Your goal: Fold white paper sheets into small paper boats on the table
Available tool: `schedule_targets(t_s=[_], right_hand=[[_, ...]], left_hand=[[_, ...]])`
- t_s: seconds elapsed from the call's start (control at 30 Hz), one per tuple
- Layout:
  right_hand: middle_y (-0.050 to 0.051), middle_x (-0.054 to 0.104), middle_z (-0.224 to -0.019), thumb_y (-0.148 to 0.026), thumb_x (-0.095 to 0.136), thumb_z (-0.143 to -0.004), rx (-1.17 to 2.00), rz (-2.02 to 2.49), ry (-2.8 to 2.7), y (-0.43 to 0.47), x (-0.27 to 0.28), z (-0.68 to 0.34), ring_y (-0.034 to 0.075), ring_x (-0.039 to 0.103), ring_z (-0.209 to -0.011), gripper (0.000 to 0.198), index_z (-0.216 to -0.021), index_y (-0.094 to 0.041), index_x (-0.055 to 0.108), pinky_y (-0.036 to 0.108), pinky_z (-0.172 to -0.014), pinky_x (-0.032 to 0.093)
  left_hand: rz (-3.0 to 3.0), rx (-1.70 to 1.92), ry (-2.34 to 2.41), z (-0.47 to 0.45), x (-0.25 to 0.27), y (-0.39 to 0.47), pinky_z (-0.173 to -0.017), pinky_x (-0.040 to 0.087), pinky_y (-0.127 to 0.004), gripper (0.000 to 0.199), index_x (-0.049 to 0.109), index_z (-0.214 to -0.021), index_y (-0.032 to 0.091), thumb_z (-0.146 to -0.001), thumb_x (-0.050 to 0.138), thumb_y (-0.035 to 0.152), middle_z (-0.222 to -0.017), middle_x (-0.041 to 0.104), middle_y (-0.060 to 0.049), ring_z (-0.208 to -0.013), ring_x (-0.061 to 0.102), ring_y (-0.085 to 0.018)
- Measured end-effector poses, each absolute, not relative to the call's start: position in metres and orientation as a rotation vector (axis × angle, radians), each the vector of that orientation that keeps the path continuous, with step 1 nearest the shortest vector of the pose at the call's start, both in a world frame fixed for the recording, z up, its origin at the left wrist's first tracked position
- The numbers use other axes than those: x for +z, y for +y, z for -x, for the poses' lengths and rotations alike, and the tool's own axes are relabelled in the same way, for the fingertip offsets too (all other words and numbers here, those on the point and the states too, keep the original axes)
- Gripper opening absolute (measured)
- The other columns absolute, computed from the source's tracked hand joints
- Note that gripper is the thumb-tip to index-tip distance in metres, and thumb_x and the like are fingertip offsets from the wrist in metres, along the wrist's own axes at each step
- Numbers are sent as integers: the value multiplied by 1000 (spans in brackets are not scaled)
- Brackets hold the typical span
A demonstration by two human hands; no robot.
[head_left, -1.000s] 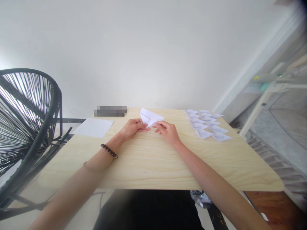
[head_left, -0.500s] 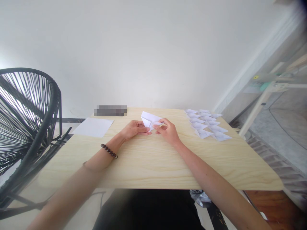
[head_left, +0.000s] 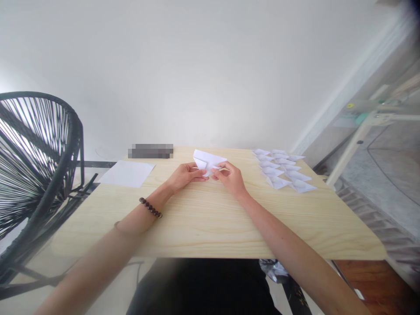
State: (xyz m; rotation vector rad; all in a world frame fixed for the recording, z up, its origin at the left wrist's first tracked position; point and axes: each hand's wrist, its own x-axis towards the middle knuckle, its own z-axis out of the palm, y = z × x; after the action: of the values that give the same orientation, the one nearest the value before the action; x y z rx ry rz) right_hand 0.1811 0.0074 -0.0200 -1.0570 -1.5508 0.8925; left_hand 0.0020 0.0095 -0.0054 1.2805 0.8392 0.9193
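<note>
A folded sheet of white paper is held up between my two hands near the middle of the table. My left hand pinches its lower left corner with thumb and fingers, and a dark bead bracelet circles that wrist. On the other side, my right hand grips the lower right part, thumb in front and fingers behind. The paper has a wide upper edge and narrows downward, with folded layers showing on its left. My fingertips hide its bottom edge.
Several folded white paper pieces stand in two rows on the right of the wooden table. Flat white paper lies at the left, before a blurred-out dark object. A black woven chair stands left.
My fingers have shifted slightly on the folded paper. Its right flap, which stuck out toward my right hand, now lies flatter, and the upper edge looks wider.
</note>
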Motion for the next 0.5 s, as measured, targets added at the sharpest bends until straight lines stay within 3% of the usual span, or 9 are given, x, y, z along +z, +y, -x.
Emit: schedule_targets(t_s=[0.17, 0.5], right_hand=[[1, 66, -63, -40, 60, -68, 845, 1051, -1522, 8, -22, -179, 20, 66, -62, 23, -77, -20, 53, 26, -55, 50], [2, 66, -70, -36, 60, -69, 872, 1010, -1536, 11, -25, -180, 20, 66, -69, 21, -80, -19, 54, 28, -62, 51]], left_hand=[[-1413, 951, 872, -7, -4, 8, -85, 42, -38, 48, 57, -102, 13, -59, 73, 24, -94, 67, -10, -89, 60, -22], [-1403, 969, 934, -9, -5, 8, -77, 45, -35, 37, 61, -91, 10, -60, 72, 28, -76, 68, -7, -72, 62, -18]])
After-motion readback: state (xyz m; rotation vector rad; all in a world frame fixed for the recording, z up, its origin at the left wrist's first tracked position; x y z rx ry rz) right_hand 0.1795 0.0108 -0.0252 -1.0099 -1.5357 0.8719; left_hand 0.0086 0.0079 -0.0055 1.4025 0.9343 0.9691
